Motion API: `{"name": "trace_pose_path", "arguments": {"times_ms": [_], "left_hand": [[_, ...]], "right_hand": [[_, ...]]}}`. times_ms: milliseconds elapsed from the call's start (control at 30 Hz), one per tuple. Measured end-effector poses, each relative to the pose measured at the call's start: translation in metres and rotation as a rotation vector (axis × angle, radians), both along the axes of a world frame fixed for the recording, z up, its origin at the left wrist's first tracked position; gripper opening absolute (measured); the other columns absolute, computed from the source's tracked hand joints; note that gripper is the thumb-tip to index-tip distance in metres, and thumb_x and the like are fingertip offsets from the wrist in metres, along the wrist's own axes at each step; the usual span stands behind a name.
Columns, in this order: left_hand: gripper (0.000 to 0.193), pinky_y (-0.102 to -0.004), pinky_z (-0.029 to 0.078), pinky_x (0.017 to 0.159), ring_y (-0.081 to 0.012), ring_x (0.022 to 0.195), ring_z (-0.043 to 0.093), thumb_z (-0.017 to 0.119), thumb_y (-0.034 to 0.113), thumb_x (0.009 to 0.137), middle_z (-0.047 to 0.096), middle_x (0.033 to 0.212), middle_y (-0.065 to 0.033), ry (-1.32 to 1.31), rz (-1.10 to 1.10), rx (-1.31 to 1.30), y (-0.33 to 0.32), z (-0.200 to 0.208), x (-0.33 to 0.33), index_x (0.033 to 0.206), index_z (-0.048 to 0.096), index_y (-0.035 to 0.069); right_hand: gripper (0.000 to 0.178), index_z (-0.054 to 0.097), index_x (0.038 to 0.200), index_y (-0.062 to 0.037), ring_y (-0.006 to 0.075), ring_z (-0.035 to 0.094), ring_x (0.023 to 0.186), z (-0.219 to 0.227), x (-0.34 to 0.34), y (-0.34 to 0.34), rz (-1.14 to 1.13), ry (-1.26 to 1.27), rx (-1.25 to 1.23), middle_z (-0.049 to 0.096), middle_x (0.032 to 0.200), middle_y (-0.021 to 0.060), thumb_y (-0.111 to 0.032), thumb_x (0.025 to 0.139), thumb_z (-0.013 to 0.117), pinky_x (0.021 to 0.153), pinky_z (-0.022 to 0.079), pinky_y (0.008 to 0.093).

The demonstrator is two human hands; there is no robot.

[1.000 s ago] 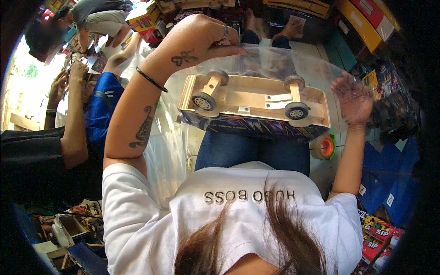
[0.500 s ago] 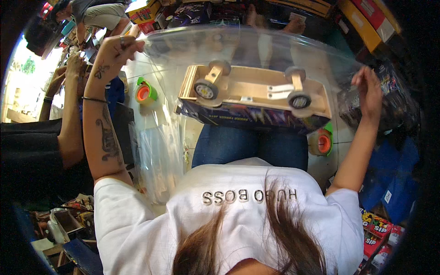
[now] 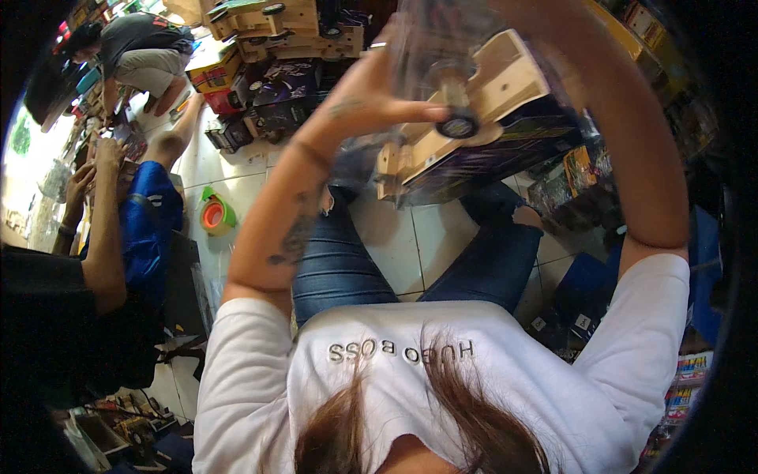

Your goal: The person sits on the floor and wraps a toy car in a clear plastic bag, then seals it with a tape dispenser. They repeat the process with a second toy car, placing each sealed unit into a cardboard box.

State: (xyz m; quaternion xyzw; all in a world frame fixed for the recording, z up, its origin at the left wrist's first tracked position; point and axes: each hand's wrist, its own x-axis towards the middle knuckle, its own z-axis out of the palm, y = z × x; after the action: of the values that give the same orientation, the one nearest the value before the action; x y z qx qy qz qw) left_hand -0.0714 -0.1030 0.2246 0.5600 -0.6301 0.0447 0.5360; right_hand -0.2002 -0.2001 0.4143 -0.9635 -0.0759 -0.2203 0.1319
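A wooden toy truck (image 3: 501,83), with pale bare wood underneath and dark printed sides, is raised and tilted above my lap. Its underside and wheels face me. Clear plastic (image 3: 418,47) covers its left and upper part. My left hand (image 3: 375,95) grips the truck through the plastic, thumb stretched across beside a black wheel (image 3: 458,124), other fingers partly hidden behind the plastic. At the top edge, my right hand (image 3: 537,20) reaches over the truck's far end. Motion smears it, and its fingers cannot be made out.
An orange-and-green tape roll (image 3: 215,215) lies on the tiled floor at left. Several wooden toy trucks (image 3: 288,31) are stacked at the back. A co-worker's arms (image 3: 103,197) are close on my left; another person (image 3: 146,55) crouches farther off. Wrapped packages (image 3: 576,178) stand at right.
The truck has gone up and tilted, its right end higher. My hands, earlier spread wide on the plastic sheet's edges, have come in to the truck. My legs are now apart.
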Motion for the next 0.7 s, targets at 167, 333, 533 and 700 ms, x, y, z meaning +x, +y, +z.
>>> {"name": "trace_pose_path", "arguments": {"times_ms": [167,333,533,700], "left_hand": [[0.068,-0.0357,0.046,0.093,-0.0286,0.105,0.06,0.082,0.039,0.071,0.063,0.112,-0.02,0.396,-0.116,0.025,-0.051,-0.018,-0.066,0.115,0.056,-0.006],[0.03,-0.0357,0.049,0.084,-0.0255,0.097,0.063,0.064,0.018,0.09,0.065,0.105,-0.0165,0.349,-0.031,-0.147,-0.054,-0.074,-0.07,0.111,0.059,-0.003],[0.031,-0.0314,0.05,0.075,-0.0208,0.084,0.064,0.049,0.025,0.097,0.067,0.085,-0.013,0.49,0.176,-0.021,-0.036,-0.091,-0.043,0.095,0.064,-0.002],[0.045,-0.024,0.047,0.07,-0.0125,0.08,0.063,0.04,0.032,0.101,0.069,0.082,-0.0078,0.804,0.39,-0.08,-0.008,-0.066,-0.006,0.086,0.066,-0.001]], "right_hand": [[0.033,0.069,0.082,-0.0029,0.0305,0.065,0.071,-0.073,0.039,0.005,0.152,0.234,-0.326,0.066,0.075,0.0152,-0.031,0.093,0.056,0.069,0.052,0.0409],[0.035,0.069,0.076,-0.0023,0.0374,0.064,0.071,-0.141,0.047,-0.016,0.189,0.19,-0.226,0.065,0.074,0.0184,-0.032,0.09,0.057,0.067,0.052,0.0449],[0.041,0.063,0.105,-0.0005,0.0276,0.066,0.088,-0.123,0.02,-0.043,0.437,0.152,0.02,0.067,0.099,0.0168,-0.039,0.092,0.057,0.078,0.051,0.0387],[0.108,0.03,0.148,-0.0082,0.0364,0.032,0.136,-0.079,-0.054,-0.102,0.222,0.689,-0.087,0.028,0.15,0.0218,-0.062,0.067,0.076,0.109,0.029,0.0449]]}}
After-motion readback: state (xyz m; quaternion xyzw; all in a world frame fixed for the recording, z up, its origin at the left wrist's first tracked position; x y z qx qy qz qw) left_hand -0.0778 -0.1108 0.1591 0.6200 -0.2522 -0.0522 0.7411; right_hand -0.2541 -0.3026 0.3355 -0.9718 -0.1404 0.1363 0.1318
